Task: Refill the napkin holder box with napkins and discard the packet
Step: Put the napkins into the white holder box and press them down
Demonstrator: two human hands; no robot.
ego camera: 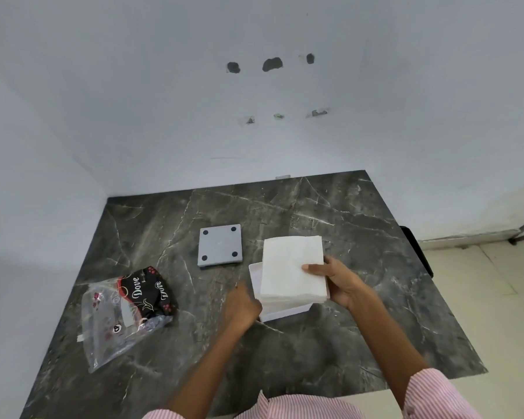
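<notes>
A white stack of napkins point(291, 267) is held over the white napkin holder box point(280, 311), tilted and covering most of the box's opening. My right hand point(336, 281) grips the stack's right edge, thumb on top. My left hand point(242, 305) rests against the box's left side, its fingers hidden behind the box wall. The empty plastic packet point(127, 309), clear with a black printed part, lies crumpled on the table at the left. A grey square lid point(220, 245) with dark pads at its corners lies upside down behind the box.
The dark marble table point(315, 358) stands in a corner against white walls. Its right edge drops to a light tiled floor point(481, 282). A dark object point(418, 249) shows just past the table's right edge.
</notes>
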